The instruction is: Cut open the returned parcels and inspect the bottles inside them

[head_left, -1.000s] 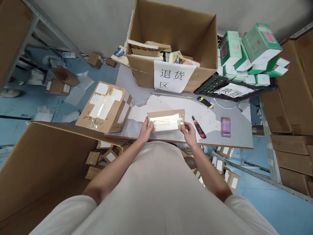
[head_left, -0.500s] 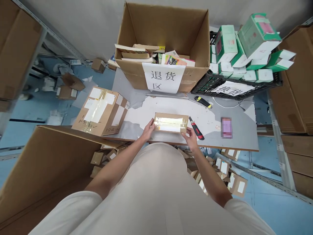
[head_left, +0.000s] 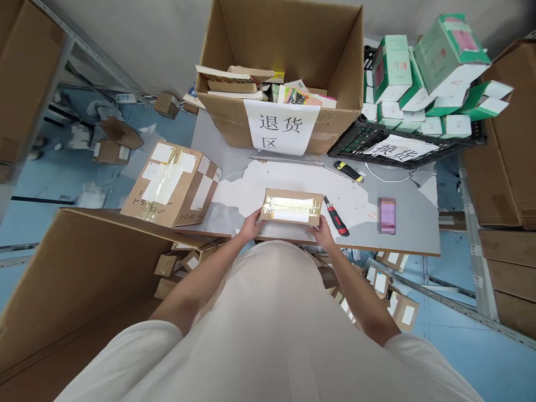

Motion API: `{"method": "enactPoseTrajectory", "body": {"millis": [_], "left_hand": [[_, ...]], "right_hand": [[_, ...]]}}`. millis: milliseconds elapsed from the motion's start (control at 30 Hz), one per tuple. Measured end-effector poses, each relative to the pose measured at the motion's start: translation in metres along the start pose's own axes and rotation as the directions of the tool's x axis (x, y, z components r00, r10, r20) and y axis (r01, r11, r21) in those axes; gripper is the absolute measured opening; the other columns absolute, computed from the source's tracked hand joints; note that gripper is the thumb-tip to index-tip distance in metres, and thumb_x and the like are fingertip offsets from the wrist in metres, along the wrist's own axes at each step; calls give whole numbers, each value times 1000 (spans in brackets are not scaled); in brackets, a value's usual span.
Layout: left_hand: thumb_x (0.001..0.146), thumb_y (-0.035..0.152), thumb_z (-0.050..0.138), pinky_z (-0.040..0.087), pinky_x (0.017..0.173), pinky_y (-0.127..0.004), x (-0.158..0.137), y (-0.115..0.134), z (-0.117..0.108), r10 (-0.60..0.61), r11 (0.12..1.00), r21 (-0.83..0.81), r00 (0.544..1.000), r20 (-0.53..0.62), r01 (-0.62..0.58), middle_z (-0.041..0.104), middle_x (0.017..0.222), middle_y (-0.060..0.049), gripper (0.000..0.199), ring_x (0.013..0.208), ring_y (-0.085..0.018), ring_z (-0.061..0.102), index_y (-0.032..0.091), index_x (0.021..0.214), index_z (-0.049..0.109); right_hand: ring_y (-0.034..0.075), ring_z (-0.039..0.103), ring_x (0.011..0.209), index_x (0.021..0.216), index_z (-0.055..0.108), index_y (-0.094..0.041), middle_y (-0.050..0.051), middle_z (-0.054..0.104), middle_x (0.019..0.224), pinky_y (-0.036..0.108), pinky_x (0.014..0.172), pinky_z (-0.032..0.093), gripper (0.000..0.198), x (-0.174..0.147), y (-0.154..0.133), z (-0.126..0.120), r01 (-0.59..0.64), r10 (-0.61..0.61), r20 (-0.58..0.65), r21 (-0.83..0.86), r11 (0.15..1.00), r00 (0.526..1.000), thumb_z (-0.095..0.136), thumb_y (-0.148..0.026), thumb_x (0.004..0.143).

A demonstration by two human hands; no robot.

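A small taped cardboard box with a white label on top is held between both hands at the front of the table. My left hand grips its left front corner, the fingers partly tucked under the edge. On the opposite side, my right hand is closed on the right front corner. Just right of the box lies a red and black utility knife. Farther back rests a yellow and black utility knife.
A large carton of books stands at the back, beside a black crate of green and white boxes. A bigger parcel sits at left. At right lies a pixelated pink rectangle. An open carton stands lower left.
Both hands keep their hold on the small box. It now shows more of its front side, seeming slightly tilted or raised, and my right hand sits lower on its corner.
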State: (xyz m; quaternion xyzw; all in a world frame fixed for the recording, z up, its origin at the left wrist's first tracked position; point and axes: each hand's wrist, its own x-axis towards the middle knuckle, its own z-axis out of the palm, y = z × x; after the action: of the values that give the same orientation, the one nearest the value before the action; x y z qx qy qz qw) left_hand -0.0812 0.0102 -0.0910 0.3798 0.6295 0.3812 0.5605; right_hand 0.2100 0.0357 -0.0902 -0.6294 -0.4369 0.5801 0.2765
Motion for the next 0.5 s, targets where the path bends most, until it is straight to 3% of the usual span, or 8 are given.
{"method": "enactPoseTrajectory", "body": {"millis": [100, 200, 367, 500], "left_hand": [[73, 43, 65, 43, 103, -40, -2, 2, -4, 62, 993, 96, 997, 41, -66, 66, 117, -10, 47, 114, -26, 58, 16, 111, 65], [80, 48, 58, 50, 88, -33, -5, 15, -9, 93, 966, 240, 996, 7, -92, 66, 104, -9, 38, 98, -22, 62, 17, 99, 70], [88, 51, 46, 46, 77, -32, 9, 31, -6, 102, 872, 490, 984, -144, -19, 65, 80, -8, 44, 78, -21, 59, 15, 83, 71], [89, 52, 44, 42, 71, -31, 24, 24, -1, 32, 837, 545, 988, -153, 57, 63, 68, -7, 49, 73, -21, 58, 15, 70, 69]], "right_hand": [[23, 60, 108, 114, 47, -21, 14, 60, 122, 43, 96, 47, 54, -2, -11, 0, 49, -49, -21, -27, 998, 999, 66, -39, 67], [22, 61, 100, 115, 51, -20, 13, 63, 117, 40, 89, 49, 47, -5, -26, -6, 119, -126, -35, -174, 978, 991, 56, -49, 79], [23, 62, 87, 102, 59, -16, 13, 68, 99, 37, 81, 49, 52, 7, -40, -3, 88, -127, -56, -458, 885, 990, 36, -60, 88], [25, 61, 90, 94, 63, -17, 13, 68, 95, 39, 85, 47, 55, 21, -36, 4, 46, -102, -81, -512, 857, 992, 33, -63, 88]]}}
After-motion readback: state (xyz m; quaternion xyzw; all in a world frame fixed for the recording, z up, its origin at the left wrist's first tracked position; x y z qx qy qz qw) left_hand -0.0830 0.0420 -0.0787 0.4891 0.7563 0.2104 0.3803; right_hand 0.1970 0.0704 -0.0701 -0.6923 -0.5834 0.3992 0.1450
